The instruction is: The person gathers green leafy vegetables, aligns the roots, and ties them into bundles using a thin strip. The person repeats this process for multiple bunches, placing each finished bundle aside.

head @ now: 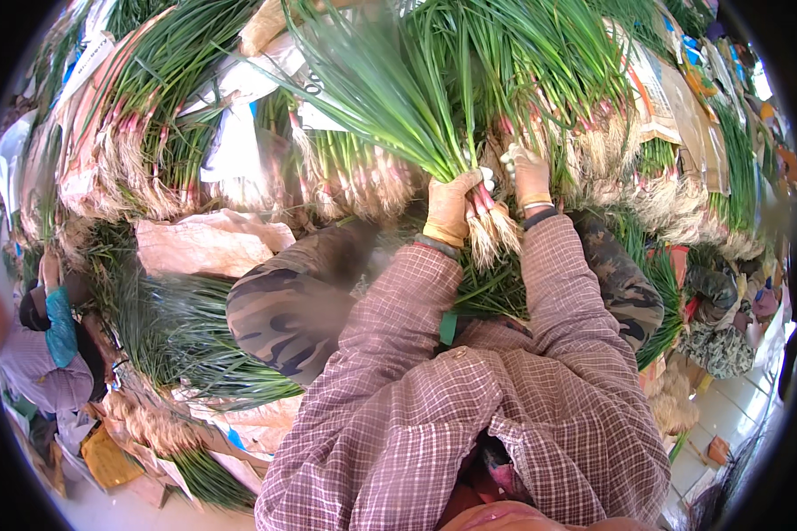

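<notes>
My left hand (453, 206), in a tan glove, is closed round a bunch of green onions (432, 139). The leaves fan up and to the left; pinkish stems and pale roots hang below the fist. Just right of it, my right hand (526, 174), gloved too, is raised at the edge of a pile of green onions (571, 73). Its fingers are bent near the pile's stems, and whether they pinch one cannot be made out. Between my camouflage-clad knees, loose green leaves (491, 285) lie below the held roots.
More green onions (139, 139) lie in rows at the left, partly over sacks and packing sheets. A woven sack (206, 242) is beside my left knee, with a leafy heap (219, 338) behind it. One person (53, 358) sits at the far left, others (717, 318) at the right.
</notes>
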Demonstrator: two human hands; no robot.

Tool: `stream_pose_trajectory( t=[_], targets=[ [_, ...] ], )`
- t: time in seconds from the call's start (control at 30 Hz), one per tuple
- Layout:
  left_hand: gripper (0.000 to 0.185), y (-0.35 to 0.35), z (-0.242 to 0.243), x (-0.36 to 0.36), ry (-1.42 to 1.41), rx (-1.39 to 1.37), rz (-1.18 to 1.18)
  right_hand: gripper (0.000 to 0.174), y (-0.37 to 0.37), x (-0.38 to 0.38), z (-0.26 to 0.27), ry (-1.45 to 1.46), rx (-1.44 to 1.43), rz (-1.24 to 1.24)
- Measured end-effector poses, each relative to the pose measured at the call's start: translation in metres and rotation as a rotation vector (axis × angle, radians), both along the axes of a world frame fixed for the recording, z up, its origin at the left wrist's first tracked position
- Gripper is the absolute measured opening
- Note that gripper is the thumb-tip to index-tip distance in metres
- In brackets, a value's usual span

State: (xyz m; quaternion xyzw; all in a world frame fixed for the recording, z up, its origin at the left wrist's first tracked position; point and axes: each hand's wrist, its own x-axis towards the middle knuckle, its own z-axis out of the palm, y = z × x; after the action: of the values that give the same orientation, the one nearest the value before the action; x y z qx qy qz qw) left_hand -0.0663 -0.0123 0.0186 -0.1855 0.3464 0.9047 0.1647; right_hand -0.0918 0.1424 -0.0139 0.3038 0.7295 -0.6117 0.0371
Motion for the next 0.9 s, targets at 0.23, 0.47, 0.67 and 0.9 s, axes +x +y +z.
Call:
stream_pose_trajectory(
  t=[0.23,0.47,0.67,0.9],
  targets=[
    [0.021,0.002,-0.025,0.008,-0.243,0.404,-0.261,0.022,-0.016,-0.007,0.023,-0.204,-0.801,0.093],
    [0.029,-0.004,-0.03,0.01,-0.225,0.753,-0.194,0.037,-0.013,0.006,0.039,-0.17,-0.65,-0.098],
    [0.017,-0.002,-0.028,0.013,-0.256,0.766,-0.239,0.029,-0.026,0.001,0.044,-0.038,-0.708,0.121],
    [0.012,-0.008,0.003,0.002,-0.001,0.102,-0.346,0.031,-0.024,0.045,0.074,0.369,-0.522,0.065]
  ],
)
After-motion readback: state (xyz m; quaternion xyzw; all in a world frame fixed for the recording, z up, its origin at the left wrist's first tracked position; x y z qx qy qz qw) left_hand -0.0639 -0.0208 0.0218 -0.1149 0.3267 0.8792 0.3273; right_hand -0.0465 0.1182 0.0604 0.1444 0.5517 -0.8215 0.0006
